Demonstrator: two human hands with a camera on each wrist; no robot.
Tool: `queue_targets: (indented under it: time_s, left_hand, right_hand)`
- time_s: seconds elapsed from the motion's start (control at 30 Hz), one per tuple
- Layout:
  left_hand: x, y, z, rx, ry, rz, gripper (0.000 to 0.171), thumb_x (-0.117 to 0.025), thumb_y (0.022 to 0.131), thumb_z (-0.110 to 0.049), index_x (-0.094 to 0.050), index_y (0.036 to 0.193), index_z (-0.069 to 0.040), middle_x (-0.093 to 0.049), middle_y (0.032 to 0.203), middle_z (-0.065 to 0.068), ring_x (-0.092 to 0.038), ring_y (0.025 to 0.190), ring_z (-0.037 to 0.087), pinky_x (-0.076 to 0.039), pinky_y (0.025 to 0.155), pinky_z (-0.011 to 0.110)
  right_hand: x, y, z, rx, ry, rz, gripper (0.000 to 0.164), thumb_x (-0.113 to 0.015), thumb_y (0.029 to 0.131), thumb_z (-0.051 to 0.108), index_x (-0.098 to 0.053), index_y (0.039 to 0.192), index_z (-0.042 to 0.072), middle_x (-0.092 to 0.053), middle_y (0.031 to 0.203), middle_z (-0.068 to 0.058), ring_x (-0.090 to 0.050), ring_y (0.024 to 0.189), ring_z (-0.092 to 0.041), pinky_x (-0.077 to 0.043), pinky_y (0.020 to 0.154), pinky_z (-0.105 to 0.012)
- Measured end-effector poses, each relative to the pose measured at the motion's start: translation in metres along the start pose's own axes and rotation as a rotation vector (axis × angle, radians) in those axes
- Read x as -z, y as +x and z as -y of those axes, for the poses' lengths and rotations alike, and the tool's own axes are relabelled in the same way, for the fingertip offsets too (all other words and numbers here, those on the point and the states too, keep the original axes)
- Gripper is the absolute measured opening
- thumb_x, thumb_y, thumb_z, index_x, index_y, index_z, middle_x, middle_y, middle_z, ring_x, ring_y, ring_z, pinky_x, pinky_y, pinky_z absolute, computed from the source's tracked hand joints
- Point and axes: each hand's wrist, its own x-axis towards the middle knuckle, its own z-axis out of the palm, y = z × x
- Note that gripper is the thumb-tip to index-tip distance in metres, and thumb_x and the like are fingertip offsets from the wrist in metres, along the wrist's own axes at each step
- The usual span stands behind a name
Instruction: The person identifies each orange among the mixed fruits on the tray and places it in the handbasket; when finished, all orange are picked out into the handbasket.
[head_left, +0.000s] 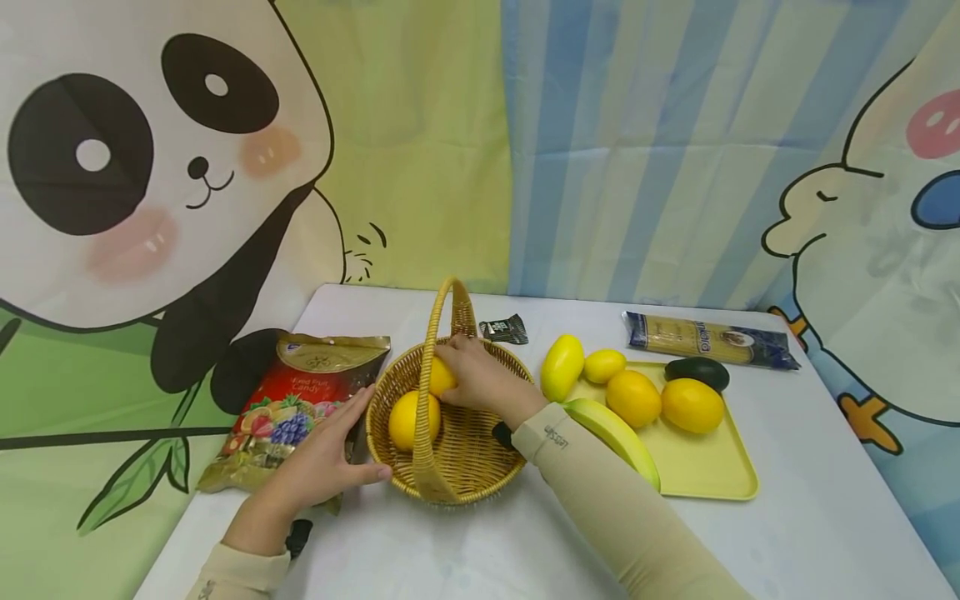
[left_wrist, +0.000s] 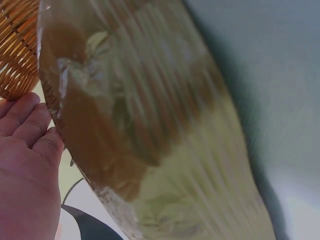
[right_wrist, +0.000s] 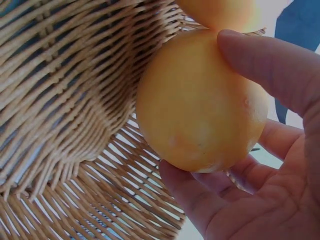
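A wicker basket [head_left: 471,471] with a tall arched handle stands on the white table, an orange [head_left: 408,421] inside at its left. My right hand [head_left: 483,379] reaches into it and holds a second orange [right_wrist: 200,102] between thumb and fingers, near the basket's far wall. In the right wrist view that orange is close to the wickerwork and the other orange shows above it. My left hand [head_left: 326,458] rests with straight fingers against the basket's left side. A red and gold candy bag [head_left: 288,404] lies just left of that hand; its folded gold end fills the left wrist view.
Right of the basket, a yellow tray [head_left: 708,467] bears oranges, an avocado [head_left: 697,372] and a banana [head_left: 618,433]. Yellow lemon-like fruits [head_left: 562,367] lie at its far left. Behind are a pasta pack [head_left: 708,340] and a small black packet [head_left: 505,329]. A printed curtain hangs behind the table.
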Motion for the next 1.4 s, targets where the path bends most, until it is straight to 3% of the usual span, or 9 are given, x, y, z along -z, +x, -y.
queue_targets:
  time_s: [0.27, 0.77, 1.03, 1.23, 1.4]
  left_hand:
    - [0.001, 0.000, -0.002, 0.006, -0.002, 0.004, 0.123, -0.085, 0.076, -0.066, -0.015, 0.170, -0.029, -0.022, 0.174, 0.017, -0.025, 0.157, 0.050, -0.029, 0.115, 0.080]
    - [0.000, 0.000, -0.002, 0.007, 0.002, 0.006, 0.123, -0.084, 0.076, -0.067, -0.014, 0.170, -0.030, -0.021, 0.175, 0.017, -0.024, 0.157, 0.052, -0.030, 0.114, 0.081]
    - [-0.001, 0.000, 0.000, 0.016, -0.001, 0.010, 0.124, -0.085, 0.076, -0.066, -0.013, 0.170, -0.032, -0.020, 0.175, 0.017, -0.024, 0.157, 0.053, -0.029, 0.114, 0.082]
    - [0.001, -0.001, -0.001, 0.024, 0.004, 0.012, 0.123, -0.085, 0.076, -0.066, -0.012, 0.169, -0.034, -0.018, 0.175, 0.017, -0.023, 0.157, 0.053, -0.029, 0.113, 0.082]
    - [0.002, -0.002, -0.003, 0.024, 0.004, 0.017, 0.122, -0.085, 0.077, -0.063, -0.012, 0.170, -0.032, -0.019, 0.175, 0.018, -0.023, 0.156, 0.054, -0.029, 0.114, 0.082]
  right_hand:
    - [-0.008, 0.003, -0.005, -0.007, 0.019, 0.014, 0.067, -0.080, 0.093, 0.027, -0.052, 0.152, 0.014, -0.054, 0.143, -0.016, -0.053, 0.121, -0.028, -0.051, 0.101, -0.041]
    - [-0.001, 0.001, -0.007, -0.051, -0.005, 0.048, 0.071, -0.082, 0.092, 0.030, -0.051, 0.155, 0.018, -0.052, 0.155, -0.012, -0.054, 0.137, -0.031, -0.048, 0.116, -0.043]
    - [0.018, -0.009, -0.007, -0.067, -0.029, 0.022, 0.081, -0.085, 0.088, 0.034, -0.048, 0.158, 0.017, -0.051, 0.154, -0.011, -0.052, 0.138, -0.031, -0.048, 0.116, -0.046]
    - [0.037, -0.021, -0.009, -0.070, -0.016, -0.009, 0.077, -0.083, 0.090, 0.033, -0.048, 0.157, 0.017, -0.050, 0.156, -0.008, -0.047, 0.145, -0.031, -0.043, 0.121, -0.048]
    - [0.049, -0.037, -0.012, -0.069, 0.005, -0.066, 0.076, -0.082, 0.092, 0.033, -0.047, 0.157, 0.017, -0.051, 0.155, -0.007, -0.049, 0.143, -0.029, -0.047, 0.118, -0.046]
